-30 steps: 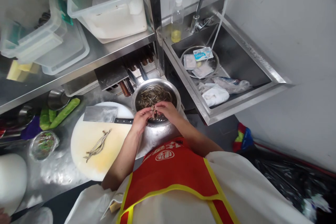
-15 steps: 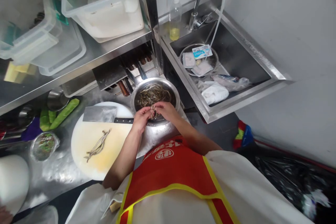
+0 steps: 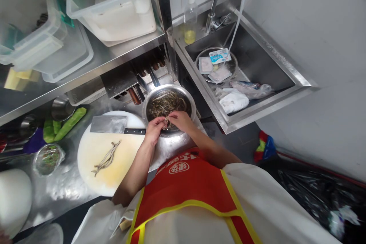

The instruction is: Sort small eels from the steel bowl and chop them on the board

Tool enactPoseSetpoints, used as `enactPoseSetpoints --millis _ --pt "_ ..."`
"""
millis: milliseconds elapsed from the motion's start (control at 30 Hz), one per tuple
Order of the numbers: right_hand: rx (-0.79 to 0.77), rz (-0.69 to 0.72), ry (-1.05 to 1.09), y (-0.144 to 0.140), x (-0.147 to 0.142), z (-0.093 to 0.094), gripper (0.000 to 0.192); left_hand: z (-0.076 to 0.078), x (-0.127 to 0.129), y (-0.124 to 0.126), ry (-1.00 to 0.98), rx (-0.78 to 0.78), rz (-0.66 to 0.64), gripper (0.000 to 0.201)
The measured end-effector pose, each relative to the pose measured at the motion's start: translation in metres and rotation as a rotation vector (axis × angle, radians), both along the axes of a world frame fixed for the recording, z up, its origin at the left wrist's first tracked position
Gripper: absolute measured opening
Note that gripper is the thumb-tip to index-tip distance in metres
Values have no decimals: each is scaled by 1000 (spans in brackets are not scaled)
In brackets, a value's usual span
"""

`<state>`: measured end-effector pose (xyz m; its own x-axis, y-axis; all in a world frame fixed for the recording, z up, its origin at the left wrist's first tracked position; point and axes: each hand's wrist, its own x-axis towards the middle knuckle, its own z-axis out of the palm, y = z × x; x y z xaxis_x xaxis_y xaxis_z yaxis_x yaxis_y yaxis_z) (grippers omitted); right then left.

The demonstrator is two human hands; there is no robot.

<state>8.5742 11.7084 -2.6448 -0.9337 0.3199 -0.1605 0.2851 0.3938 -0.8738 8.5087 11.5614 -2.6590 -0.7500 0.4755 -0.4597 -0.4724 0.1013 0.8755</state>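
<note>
Pinching a few thin strands point(image 3: 166, 122), the fingers of the left hand point(image 3: 153, 127) and the right hand point(image 3: 180, 119) are nearly meeting tip to tip, at about six o'clock of the bowl point(image 3: 192, 101). The step seems to be a fine working of the strands; what exactly the fingertips do is too small to tell. For doing it well, I would keep the pinch light, because such strands may tear, and stay above the bowl, so that loose bits fall in. Inside, toward twelve o'clock, lies the tangled pile point(image 3: 168, 103); only few strands should be taken at once. At eight o'clock from the bowl, the board point(image 3: 88, 171) carries a small bundle point(image 3: 107, 159) and the cleaver point(image 3: 108, 124). Its handle points to three o'clock, just beside the left wrist, so this elbow should move with care.
</note>
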Motion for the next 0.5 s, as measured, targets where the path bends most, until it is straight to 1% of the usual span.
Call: enactPoseSetpoints --millis 67,133,200,300,400,500 --pt "27 6 -18 0 -1 1 16 0 0 1 48 -26 -20 24" --pt "18 8 -31 0 -2 2 15 1 1 2 98 -65 -42 22" --pt "-31 4 -48 0 -2 2 16 2 2 2 132 -103 -57 22" --pt "-148 -11 -62 0 -2 1 17 1 2 2 145 -126 -64 20" --pt "-249 -18 -55 1 -2 1 18 -1 1 1 123 -94 -71 20" --pt "-272 -27 -52 1 0 2 18 -3 1 1 93 -68 -65 19"
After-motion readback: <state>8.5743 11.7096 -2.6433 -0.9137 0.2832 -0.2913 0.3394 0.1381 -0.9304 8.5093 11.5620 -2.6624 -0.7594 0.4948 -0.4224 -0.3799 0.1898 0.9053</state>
